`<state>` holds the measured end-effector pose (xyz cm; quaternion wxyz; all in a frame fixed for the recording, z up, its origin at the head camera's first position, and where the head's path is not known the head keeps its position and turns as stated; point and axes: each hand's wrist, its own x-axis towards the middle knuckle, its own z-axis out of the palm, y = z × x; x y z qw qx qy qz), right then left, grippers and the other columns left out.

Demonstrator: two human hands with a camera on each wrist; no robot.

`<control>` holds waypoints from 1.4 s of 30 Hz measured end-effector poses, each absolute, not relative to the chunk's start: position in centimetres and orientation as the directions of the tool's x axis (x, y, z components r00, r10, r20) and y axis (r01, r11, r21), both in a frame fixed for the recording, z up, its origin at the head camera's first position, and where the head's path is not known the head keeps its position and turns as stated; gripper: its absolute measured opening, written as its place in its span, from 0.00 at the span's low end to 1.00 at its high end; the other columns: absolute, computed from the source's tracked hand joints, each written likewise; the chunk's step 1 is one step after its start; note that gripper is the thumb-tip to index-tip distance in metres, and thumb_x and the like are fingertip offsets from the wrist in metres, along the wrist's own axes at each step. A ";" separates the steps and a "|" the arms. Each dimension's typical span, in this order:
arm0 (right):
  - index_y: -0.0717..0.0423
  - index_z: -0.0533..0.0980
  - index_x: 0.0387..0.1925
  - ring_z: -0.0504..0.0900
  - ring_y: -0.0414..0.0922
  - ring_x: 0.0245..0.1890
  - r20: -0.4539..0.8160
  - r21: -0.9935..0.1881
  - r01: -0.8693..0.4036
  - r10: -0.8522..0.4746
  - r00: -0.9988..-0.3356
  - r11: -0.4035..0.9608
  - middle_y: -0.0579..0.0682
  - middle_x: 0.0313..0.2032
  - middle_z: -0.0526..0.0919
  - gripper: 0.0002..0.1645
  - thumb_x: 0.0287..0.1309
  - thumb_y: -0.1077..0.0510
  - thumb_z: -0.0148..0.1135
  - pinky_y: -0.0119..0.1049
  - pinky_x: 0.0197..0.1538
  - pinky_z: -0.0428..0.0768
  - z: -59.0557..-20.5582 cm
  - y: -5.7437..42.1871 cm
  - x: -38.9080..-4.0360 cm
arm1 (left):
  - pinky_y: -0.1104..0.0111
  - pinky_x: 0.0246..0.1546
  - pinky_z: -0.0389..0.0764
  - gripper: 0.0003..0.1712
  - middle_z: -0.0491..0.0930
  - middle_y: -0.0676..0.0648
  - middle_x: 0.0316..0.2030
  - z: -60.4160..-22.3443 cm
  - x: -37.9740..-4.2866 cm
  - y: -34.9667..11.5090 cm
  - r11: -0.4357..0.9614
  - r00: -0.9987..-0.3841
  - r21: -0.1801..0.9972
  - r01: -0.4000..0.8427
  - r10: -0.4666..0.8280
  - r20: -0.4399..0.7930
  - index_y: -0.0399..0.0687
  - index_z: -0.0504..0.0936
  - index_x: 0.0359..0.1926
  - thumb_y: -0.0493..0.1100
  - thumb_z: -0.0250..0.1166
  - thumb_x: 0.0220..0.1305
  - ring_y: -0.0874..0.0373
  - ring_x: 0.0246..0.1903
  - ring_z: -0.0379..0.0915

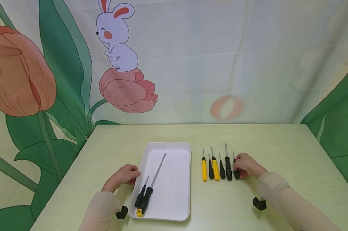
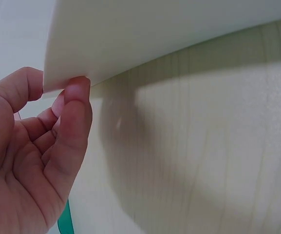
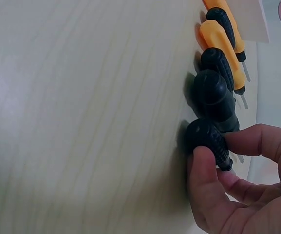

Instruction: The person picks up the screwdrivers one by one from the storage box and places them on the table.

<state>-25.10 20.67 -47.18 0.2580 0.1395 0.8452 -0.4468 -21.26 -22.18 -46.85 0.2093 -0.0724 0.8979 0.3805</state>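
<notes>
My left hand [image 1: 125, 175] pinches the left rim of a white tray [image 1: 177, 192]; in the left wrist view the thumb and fingers [image 2: 74, 126] close on the tray's edge. Inside the tray lie a long black screwdriver [image 1: 146, 199] with a yellow end and a small black screwdriver [image 1: 140, 196]. At the right end of a row, my right hand [image 1: 247, 165] pinches the handle of a short black screwdriver [image 3: 206, 136] between thumb and fingers. Right beside it lies a bigger black screwdriver [image 1: 228, 168].
Farther left in the row are two yellow-handled screwdrivers [image 1: 204, 170] and two small black ones [image 1: 222, 170], tips pointing away. All lie on a pale wood-grain table [image 1: 220, 205]. A printed curtain [image 1: 185, 64] hangs behind the table's back edge.
</notes>
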 end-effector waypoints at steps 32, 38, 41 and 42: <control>0.68 0.62 0.43 0.71 0.42 0.18 -0.540 -0.726 0.451 -0.025 -0.841 0.519 0.53 0.28 0.72 0.19 0.48 0.68 0.57 0.33 0.23 0.76 -47.5 21.5 -24.5 | 0.70 0.25 0.73 0.08 0.72 0.46 0.25 -47.3 -21.5 -22.4 0.680 -0.902 0.672 -0.294 0.034 -0.430 0.37 0.71 0.31 0.40 0.54 0.59 0.58 0.23 0.70; 0.68 0.62 0.44 0.72 0.42 0.19 -0.548 -0.723 0.463 -0.017 -0.836 0.513 0.53 0.28 0.71 0.20 0.49 0.67 0.57 0.32 0.24 0.76 -47.5 21.6 -24.4 | 0.69 0.25 0.74 0.08 0.72 0.46 0.25 -47.3 -21.5 -22.4 0.674 -0.900 0.674 -0.301 0.033 -0.435 0.38 0.71 0.31 0.40 0.54 0.59 0.58 0.22 0.70; 0.68 0.62 0.43 0.72 0.43 0.19 -0.549 -0.729 0.468 -0.019 -0.835 0.499 0.53 0.28 0.71 0.20 0.48 0.67 0.57 0.32 0.24 0.76 -47.5 21.6 -24.4 | 0.69 0.25 0.74 0.07 0.72 0.46 0.25 -47.2 -21.4 -22.3 0.673 -0.901 0.675 -0.302 0.029 -0.433 0.38 0.71 0.31 0.40 0.54 0.58 0.58 0.22 0.70; 0.68 0.62 0.43 0.72 0.43 0.19 -0.548 -0.733 0.469 -0.020 -0.836 0.493 0.53 0.28 0.71 0.20 0.48 0.67 0.57 0.32 0.23 0.76 -47.6 21.7 -24.4 | 0.69 0.25 0.74 0.07 0.72 0.46 0.25 -47.2 -21.4 -22.3 0.675 -0.902 0.674 -0.300 0.030 -0.432 0.38 0.71 0.31 0.40 0.54 0.59 0.58 0.22 0.70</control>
